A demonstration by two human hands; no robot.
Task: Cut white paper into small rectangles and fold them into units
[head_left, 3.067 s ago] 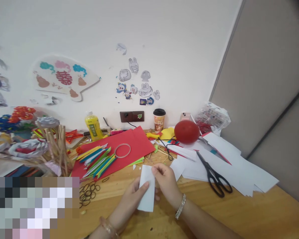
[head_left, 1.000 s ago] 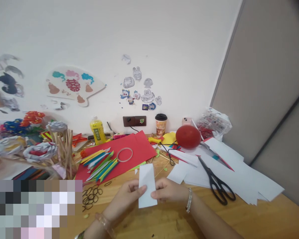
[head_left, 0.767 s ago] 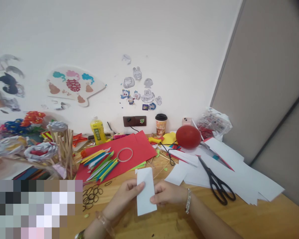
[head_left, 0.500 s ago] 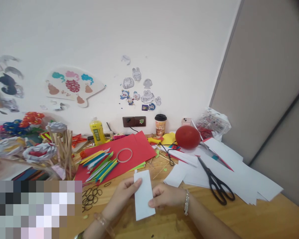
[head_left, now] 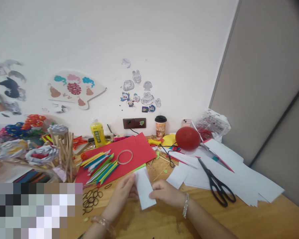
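Spread across the lower view, read as a clock dial with six o'clock on the near side: a light-brown wooden tabletop [head_left: 129,227]. Scattered over it from two to three o'clock: overlapping flat white paper sheets [head_left: 254,182]. Laid flat from ten to eleven o'clock: a large red paper sheet [head_left: 141,149]. Fanned out on top of it, between nine and ten o'clock: a bundle of slim, pointed paper strips [head_left: 99,166] in yellow, blue, green and white. Lying at three o'clock, blades across the white sheets, looped handles toward four o'clock: black scissors [head_left: 211,174].

Just to nine o'clock of the dial's middle: a bare left hand [head_left: 124,190], slightly blurred, fingers closed on the nine-o'clock edge of an oblong white paper piece [head_left: 145,189]. Just to three o'clock: a bare right hand [head_left: 166,194], fingers clamped on the same piece near its four-o'clock corner. Held thus over the dial's middle, top leaning toward eleven o'clock; impossible to tell whether touching the wood.

Resting between one and two o'clock: a smooth red balloon-like oval [head_left: 188,138]. Standing at ten o'clock: a yellow bottle with a white cap [head_left: 98,134]. Standing just past twelve: a patterned orange-and-white cup with a black lid [head_left: 160,128]. Lying on the red sheet, toward eleven o'clock: a thin silvery ring [head_left: 125,164]. Clustered between eight and nine o'clock: thin black loops [head_left: 91,200].
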